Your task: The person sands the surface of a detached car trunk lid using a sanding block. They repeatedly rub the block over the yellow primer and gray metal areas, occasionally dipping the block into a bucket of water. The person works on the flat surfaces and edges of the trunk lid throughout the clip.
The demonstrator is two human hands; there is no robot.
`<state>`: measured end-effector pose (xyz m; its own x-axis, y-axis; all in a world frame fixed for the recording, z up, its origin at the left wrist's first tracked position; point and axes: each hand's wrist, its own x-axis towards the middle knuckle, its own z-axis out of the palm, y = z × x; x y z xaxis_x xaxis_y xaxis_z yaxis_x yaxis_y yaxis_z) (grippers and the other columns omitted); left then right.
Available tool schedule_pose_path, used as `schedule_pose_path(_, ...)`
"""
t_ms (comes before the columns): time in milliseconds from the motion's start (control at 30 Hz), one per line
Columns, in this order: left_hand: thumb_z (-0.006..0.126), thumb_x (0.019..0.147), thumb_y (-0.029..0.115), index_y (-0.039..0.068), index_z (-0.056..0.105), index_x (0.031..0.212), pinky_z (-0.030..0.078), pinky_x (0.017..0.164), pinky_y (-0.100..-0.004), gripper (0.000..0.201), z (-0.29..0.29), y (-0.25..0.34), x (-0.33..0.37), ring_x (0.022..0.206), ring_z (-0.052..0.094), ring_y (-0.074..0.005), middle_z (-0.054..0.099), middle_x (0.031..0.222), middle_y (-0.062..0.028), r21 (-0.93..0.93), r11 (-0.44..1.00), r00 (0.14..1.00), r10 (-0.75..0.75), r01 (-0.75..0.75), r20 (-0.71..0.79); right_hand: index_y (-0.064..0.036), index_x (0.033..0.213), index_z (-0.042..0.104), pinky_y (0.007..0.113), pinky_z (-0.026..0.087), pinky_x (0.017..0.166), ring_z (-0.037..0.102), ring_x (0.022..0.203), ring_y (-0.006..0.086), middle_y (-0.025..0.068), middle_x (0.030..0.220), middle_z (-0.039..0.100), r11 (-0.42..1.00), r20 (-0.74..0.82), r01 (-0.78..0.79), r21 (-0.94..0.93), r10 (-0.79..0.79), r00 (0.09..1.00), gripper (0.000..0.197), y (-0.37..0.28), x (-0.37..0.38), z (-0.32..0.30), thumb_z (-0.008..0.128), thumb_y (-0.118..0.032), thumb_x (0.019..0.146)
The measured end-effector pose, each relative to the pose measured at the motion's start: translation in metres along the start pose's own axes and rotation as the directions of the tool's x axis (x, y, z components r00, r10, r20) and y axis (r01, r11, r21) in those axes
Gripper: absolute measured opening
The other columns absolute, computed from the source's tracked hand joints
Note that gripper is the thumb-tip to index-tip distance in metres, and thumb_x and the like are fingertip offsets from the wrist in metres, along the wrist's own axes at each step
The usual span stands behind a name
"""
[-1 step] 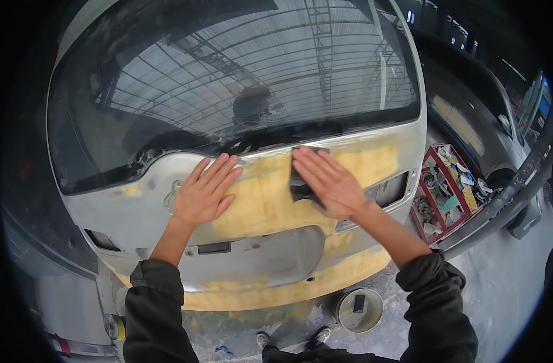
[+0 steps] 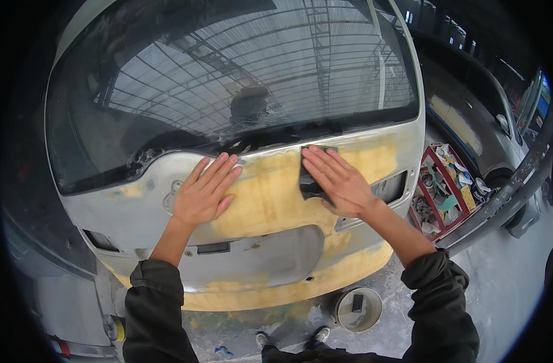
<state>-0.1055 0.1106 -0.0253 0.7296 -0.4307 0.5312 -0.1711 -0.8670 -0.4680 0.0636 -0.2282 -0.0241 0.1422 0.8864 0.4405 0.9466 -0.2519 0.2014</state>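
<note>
A car tailgate (image 2: 276,254) fills the middle, its grey metal patched with broad yellow filler (image 2: 264,199). My left hand (image 2: 202,195) lies flat on the panel just below the rear window (image 2: 185,78), fingers stretched out and holding nothing. To its right, my right hand (image 2: 346,189) presses a dark sheet of sandpaper (image 2: 310,184) against the filler. The sheet sticks out left of the fingers and past their tips; the rest is hidden under the palm.
A bucket (image 2: 373,323) with a dark block in it stands on the floor below the tailgate. At right are a red-framed cart (image 2: 441,224) full of supplies and a dark car (image 2: 464,103). A roll (image 2: 113,328) lies at lower left.
My right hand and the sandpaper have slid a little to the right across the filler. My left hand stays in place.
</note>
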Motion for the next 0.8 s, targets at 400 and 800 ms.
schedule_pose_path(400, 0.071, 0.087, 0.027, 0.011, 0.049, 0.157, 0.026, 0.131, -0.0461, 0.075, 0.001, -0.028, -0.022, 0.158, 0.036, -0.0241, 0.041, 0.169, -0.0067, -0.097, 0.995, 0.996, 0.029, -0.021, 0.08, 0.0013, 0.164, 0.031, 0.048, 0.021, 0.133, 0.025, 0.162, 0.0334, 0.0188, 0.173, 0.029, 1.0, 0.059, 0.023, -0.011, -0.022, 0.998, 0.103, 0.017, -0.004, -0.017, 0.075, -0.018, 0.072)
schedule_pose_path(800, 0.069, 0.089, 0.03, 0.01, 0.048, 0.157, 0.021, 0.131, -0.051, 0.074, -0.009, -0.084, -0.082, 0.158, 0.034, -0.0294, 0.04, 0.169, -0.0108, -0.081, 0.979, 0.982, -0.189, 0.186, -0.027, 0.0087, 0.16, 0.035, 0.048, 0.019, 0.133, 0.021, 0.163, 0.0373, 0.0235, 0.173, 0.027, 1.0, -0.164, -0.01, 0.005, 0.011, 0.986, 0.093, -0.114, 0.105, 0.055, 0.066, -0.005, 0.074)
